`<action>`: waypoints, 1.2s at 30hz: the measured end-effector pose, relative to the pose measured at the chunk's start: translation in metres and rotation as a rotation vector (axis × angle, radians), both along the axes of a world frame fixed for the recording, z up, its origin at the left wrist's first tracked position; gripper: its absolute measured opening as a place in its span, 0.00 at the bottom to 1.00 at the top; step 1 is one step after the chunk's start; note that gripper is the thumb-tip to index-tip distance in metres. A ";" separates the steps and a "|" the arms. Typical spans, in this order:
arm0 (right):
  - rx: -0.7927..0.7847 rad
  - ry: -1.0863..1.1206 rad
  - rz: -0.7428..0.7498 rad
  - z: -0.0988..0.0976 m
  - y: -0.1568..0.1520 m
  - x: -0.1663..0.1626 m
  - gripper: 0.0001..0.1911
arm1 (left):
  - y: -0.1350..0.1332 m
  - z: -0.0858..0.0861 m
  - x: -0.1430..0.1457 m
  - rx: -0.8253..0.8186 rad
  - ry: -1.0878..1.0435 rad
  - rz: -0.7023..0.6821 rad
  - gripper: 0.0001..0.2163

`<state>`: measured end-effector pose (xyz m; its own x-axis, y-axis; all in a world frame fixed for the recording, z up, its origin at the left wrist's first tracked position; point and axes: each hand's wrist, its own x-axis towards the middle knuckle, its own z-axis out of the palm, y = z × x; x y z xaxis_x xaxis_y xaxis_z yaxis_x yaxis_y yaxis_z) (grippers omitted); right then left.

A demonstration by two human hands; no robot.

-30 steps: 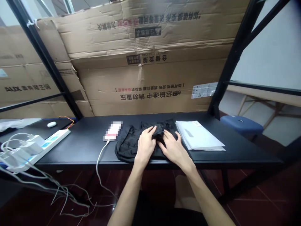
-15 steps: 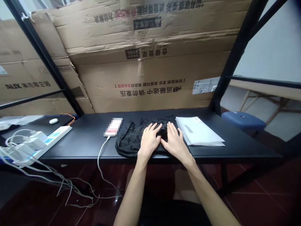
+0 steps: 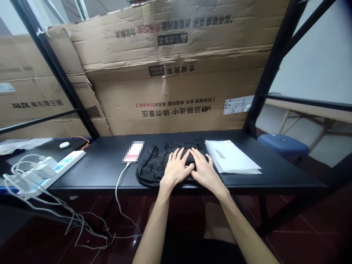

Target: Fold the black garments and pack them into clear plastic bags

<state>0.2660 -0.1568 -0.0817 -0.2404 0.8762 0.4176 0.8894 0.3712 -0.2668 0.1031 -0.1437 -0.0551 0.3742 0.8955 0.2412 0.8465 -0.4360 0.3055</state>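
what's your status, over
Both open: left hand and right hand flat on black cloth. Cloth rumpled on table. Close by: paper stack right, phone left.

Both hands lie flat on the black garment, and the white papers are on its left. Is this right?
No. The head view shows the white papers right of the black garment, not left. The left hand and right hand do lie flat on it.

Black table (image 3: 101, 165) stood against flattened cardboard boxes (image 3: 176, 91), black metal frame (image 3: 272, 69) slanting up both sides. White wall (image 3: 316, 55) at right, blue stool (image 3: 283, 145) below. Dark red tiled floor (image 3: 302, 242).
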 end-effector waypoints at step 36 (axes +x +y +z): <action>-0.452 -0.337 -0.512 0.091 0.035 0.074 0.17 | -0.001 -0.004 -0.001 0.048 -0.034 0.000 0.32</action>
<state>0.3398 -0.1219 0.0097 0.1917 0.9809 -0.0327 0.9813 -0.1911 0.0215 0.1024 -0.1449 -0.0590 0.3649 0.8827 0.2961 0.8361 -0.4506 0.3130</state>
